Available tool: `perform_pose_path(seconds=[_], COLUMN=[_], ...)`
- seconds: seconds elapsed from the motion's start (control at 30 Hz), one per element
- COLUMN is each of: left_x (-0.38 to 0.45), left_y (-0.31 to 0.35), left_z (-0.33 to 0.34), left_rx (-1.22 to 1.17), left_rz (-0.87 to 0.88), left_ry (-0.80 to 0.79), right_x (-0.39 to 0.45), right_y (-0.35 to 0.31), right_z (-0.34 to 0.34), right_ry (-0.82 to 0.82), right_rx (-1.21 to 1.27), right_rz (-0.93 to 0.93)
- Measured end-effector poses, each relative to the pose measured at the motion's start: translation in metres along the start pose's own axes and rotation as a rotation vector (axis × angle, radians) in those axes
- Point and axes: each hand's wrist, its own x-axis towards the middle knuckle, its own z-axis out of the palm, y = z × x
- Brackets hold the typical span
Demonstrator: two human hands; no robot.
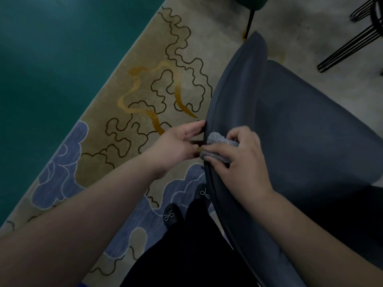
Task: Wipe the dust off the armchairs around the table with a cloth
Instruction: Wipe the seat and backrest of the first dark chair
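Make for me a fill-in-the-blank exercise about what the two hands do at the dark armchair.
1. The right hand presses a small grey fuzzy cloth on the rim of the dark blue-grey upholstered armchair, while the ____ hand touches the rim's outer side.
2. The cloth is ____ in colour.
3. The armchair stands on a beige patterned ____.
4. The black shoes carry small ____ ornaments.

Missing words: left; grey; carpet; bow

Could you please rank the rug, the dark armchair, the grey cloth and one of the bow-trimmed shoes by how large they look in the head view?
Largest to smallest:
1. rug and armchair: similar spans, and the chair's nearness makes it unsure.
2. shoe and cloth: alike, partly hidden, unranked.
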Motion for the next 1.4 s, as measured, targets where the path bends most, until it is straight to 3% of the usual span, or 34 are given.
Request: perform_pose_path(seconds=[0.2,0.43,0.6,0.93,1.1,1.4], left_x=[0.005,0.024,0.056,0.146,0.172,0.179], left_y=[0.001,0.026,0.047,0.088,0.098,0.091], left_z=[0.002,0.017,0.033,0.047,0.054,0.05], left_rx=[-0.034,0.008,0.301,0.749,0.837,0.895], left_rz=[-0.008,0.101,0.246,0.311,0.349,0.401], left_ry=[0.051,0.135,0.225,0.276,0.342,0.394], right_x=[-0.047,0.0,0.034,0.094,0.12,0.185], right_y=[0.009,0.015,0.039,0.087,0.118,0.166], right_z=[-0.006,0.015,0.013,0.024,0.033,0.041], right_ry=[-0.022,0.209,0.246,0.437,0.524,0.536], right_rx=[0.077,0.271,0.48,0.762,1.007,1.07], right_rz=[-0.001,0.305,0.454,0.83,0.903,0.978])
